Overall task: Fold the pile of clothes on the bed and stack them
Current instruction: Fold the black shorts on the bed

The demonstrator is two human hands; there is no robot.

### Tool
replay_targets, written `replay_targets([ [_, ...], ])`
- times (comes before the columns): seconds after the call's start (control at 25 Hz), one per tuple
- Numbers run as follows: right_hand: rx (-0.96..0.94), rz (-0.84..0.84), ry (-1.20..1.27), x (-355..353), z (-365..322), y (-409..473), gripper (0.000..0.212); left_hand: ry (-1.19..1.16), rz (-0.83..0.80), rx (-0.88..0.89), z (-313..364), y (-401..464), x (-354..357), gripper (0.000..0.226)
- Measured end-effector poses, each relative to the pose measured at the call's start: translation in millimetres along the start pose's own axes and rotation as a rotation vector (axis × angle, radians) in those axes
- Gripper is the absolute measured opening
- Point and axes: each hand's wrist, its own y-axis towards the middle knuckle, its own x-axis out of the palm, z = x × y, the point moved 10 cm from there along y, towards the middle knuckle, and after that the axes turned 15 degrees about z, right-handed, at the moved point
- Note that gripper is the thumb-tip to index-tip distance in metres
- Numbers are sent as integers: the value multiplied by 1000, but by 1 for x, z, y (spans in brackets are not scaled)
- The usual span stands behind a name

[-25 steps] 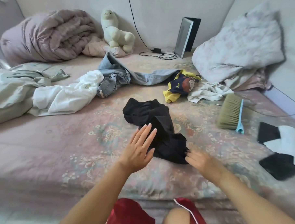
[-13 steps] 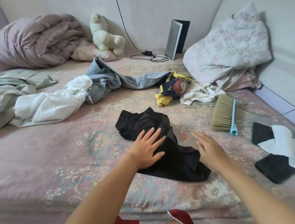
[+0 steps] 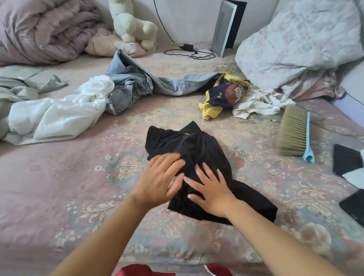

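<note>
Pressing flat-fingered, side by side, left hand (image 3: 158,178) and right hand (image 3: 211,191) lay on black garment (image 3: 199,147); brush (image 3: 292,130), jeans (image 3: 133,85) lay beyond.

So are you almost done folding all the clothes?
Not nearly. No folded stack shows yet. Both hands, left hand and right hand, lie flat on the crumpled black garment. The jeans, white garment and yellow-and-navy top lie unfolded.
</note>
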Motion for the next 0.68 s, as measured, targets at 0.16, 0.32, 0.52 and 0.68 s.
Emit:
replay_targets([
  [0.16, -138, 41, 30, -5, -13, -13, 68, 61, -228, -137, -18, 24, 62, 58],
  [0.32, -160, 53, 254, -31, 5, -23, 46, 114, -386, -236, -46, -43, 114, 57],
  [0.52, 8, 234, 479, -79, 43, 2, 36, 120, -284, -220, -50, -55, 113, 54],
  [0.68, 97, 104, 354, -70, 47, 40, 54, 113, -266, -230, -48, -59, 109, 54],
])
